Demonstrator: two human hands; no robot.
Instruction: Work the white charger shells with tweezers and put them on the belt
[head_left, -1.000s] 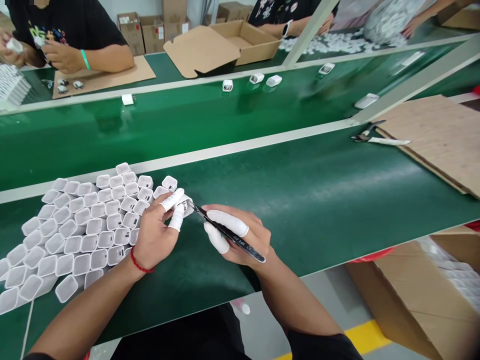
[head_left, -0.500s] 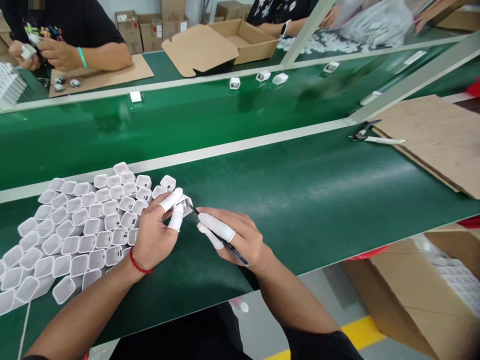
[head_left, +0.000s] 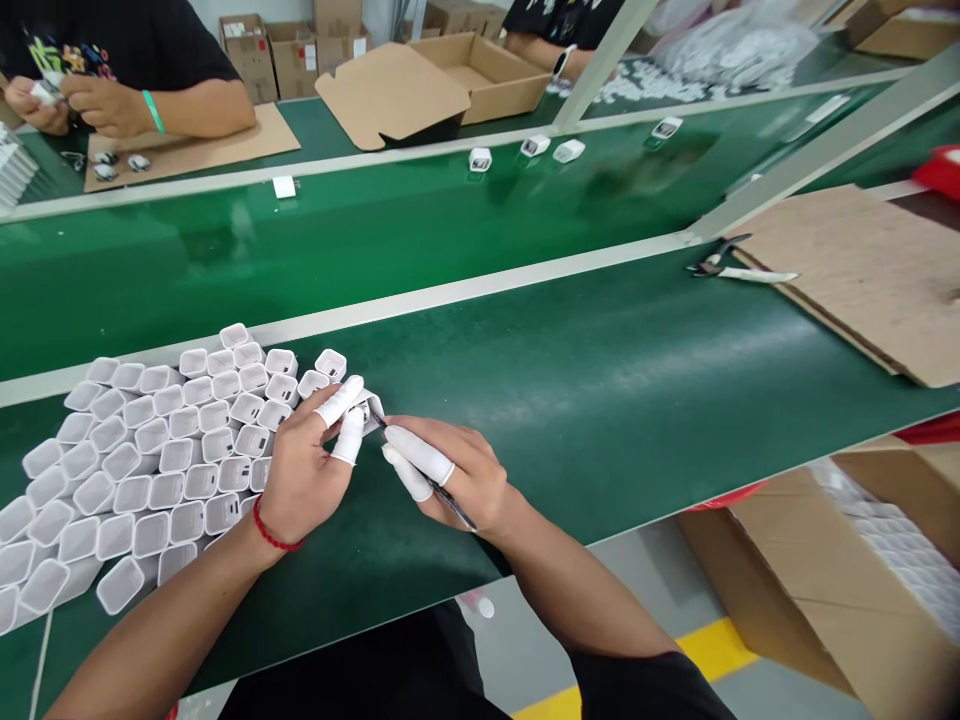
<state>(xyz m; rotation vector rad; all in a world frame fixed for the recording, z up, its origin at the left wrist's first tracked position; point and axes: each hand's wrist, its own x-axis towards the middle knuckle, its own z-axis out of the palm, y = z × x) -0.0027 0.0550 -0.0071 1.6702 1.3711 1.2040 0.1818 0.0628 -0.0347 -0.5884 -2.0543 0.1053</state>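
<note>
My left hand [head_left: 311, 475], with white finger cots on thumb and forefinger, grips a small white plastic charger housing [head_left: 373, 403] by its sides. The housing lies tilted, its open end toward my right hand [head_left: 454, 470]. Pinched in that hand, which also wears white cots, is a pair of dark tweezers [head_left: 450, 503]. The tweezers' tip reaches into the mouth of the housing; what it touches inside is too small to make out. Left of my hands, many white housings [head_left: 180, 455] stand packed in rows with open ends up, and some show a small dark slot.
Beyond a pale rail runs a green conveyor belt [head_left: 420, 225] carrying several white charger pieces [head_left: 480, 160]. Cutting pliers [head_left: 716, 262] lie beside a cardboard sheet [head_left: 855, 280] at right. Below the table edge stands a carton [head_left: 795, 580]. Across the belt, co-workers' hands handle small parts.
The pieces on the belt have shifted slightly right against the rail. My right hand has edged a little toward the housing with the tweezers; my left hand keeps its hold. The camera view has shifted slightly.
</note>
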